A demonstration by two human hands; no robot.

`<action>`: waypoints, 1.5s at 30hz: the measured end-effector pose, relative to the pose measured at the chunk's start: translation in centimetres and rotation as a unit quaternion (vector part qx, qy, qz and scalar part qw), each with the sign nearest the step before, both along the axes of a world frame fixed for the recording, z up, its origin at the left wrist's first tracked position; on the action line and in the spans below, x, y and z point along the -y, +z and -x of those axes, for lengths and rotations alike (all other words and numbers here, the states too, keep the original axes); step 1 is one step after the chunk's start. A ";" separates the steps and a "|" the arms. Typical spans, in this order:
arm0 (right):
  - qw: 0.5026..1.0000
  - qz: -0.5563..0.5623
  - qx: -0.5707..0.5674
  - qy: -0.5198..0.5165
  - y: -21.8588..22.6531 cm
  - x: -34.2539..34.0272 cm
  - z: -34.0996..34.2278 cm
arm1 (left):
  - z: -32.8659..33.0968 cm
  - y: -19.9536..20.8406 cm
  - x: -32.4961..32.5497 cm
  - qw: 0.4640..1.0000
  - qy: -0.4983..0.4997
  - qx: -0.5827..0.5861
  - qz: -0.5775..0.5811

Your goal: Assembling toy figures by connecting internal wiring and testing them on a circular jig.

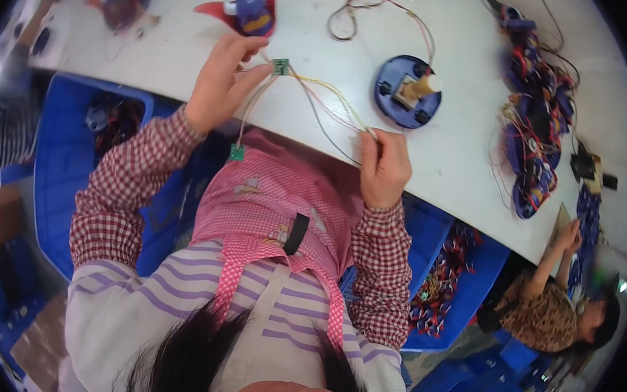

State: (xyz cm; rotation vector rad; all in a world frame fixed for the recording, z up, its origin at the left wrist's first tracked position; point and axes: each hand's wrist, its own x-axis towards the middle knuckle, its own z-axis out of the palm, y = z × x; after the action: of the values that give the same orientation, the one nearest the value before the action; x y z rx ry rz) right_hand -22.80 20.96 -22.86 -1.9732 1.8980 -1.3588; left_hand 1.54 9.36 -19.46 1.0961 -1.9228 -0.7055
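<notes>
My left hand is at the table's near edge, thumb and fingertips closed at the side of a small green circuit board. Several thin wires, yellow, red and dark, run from that board to my right hand, which pinches their far ends. A second small green board dangles on wires below my left hand, in front of the pink apron. Beyond my left hand lies a dark blue toy part with red wing-like pieces. A round blue housing with a white cylindrical part rests above my right hand.
A loose cable trails over the white table. Many wired blue parts are heaped at the right. Blue bins with parts stand below the table on both sides. Other people work at the right and far left.
</notes>
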 end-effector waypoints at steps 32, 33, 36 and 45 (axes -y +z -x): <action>0.997 -0.008 -0.078 -0.008 1.4 0.5 -0.6 | -3.0 -0.1 -9.6 0.806 -0.008 -0.372 -0.459; 0.997 -0.004 -0.078 -0.005 1.1 0.5 -0.6 | -2.9 0.1 -9.7 0.805 -0.009 -0.371 -0.463; 0.998 -0.005 -0.061 -0.008 0.6 0.4 -0.6 | -3.0 0.0 -9.7 0.808 -0.017 -0.358 -0.468; 0.998 0.033 -0.044 -0.010 0.3 0.5 -1.0 | -3.2 -0.1 -9.3 0.808 -0.046 -0.354 -0.469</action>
State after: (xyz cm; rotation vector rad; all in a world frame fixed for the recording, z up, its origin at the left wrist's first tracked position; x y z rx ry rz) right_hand -21.80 20.43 -22.58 -2.0835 1.9395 -1.3782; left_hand 4.77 18.66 -19.56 1.0300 -0.9258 -1.9278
